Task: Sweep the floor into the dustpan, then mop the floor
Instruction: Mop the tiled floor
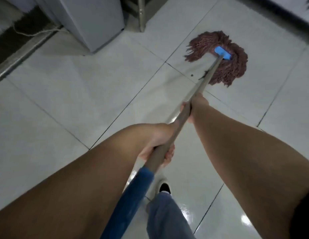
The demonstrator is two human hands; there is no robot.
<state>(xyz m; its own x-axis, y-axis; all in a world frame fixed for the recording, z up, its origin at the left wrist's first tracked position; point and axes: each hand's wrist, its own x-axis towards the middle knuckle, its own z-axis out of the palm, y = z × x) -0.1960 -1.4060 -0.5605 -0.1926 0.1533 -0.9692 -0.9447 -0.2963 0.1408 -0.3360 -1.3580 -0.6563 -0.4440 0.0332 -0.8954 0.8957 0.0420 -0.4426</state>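
A mop with a reddish-brown string head (224,66) and a blue clamp (222,52) lies spread on the white tiled floor (81,94) at the upper right. Its long metal handle (200,88) runs down toward me and ends in a blue grip (133,197). My left hand (159,144) is wrapped around the handle near the blue grip. Farther up the handle, my right hand (195,107) is closed around it too. A small dark speck (191,75) and a dark smear lie on the tile just left of the mop head.
A white appliance (95,23) stands at the upper left, with a cord on the floor beside it and a metal threshold strip (20,57) running diagonally. A metal leg (141,14) stands behind it. My trouser leg and shoe (165,188) are below the handle.
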